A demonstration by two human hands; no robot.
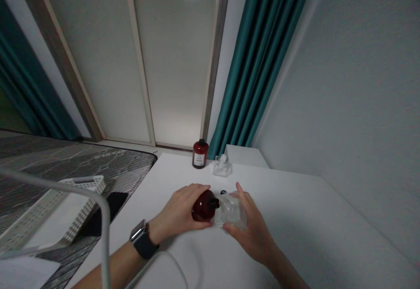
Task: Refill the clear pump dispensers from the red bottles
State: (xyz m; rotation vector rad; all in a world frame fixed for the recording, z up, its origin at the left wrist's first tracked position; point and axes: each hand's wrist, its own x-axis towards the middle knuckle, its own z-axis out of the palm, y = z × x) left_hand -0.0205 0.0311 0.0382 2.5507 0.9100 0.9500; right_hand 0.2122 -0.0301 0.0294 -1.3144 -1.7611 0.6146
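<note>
My left hand [179, 209] is wrapped round a dark red bottle [203, 207], which is tilted with its narrow black neck pointing right. The neck is at the edge of a clear, square-looking container [232, 212]. Fingers and thumb of my right hand [255, 230] grip that container from its right side, and it looks tipped too. I cannot tell whether liquid is flowing between the two. Just behind them lies a small black cap-like piece [223, 192], partly hidden. A labelled red bottle [200, 159] stands upright farther back, beside a second clear container [222, 167].
Everything rests on a white table [282, 197], with a white box [246, 155] at its far edge by the teal curtain [259, 61]. A pale cable or tube [105, 219] arches across the lower left. On the left, a white perforated basket [75, 208] sits on grey patterned fabric.
</note>
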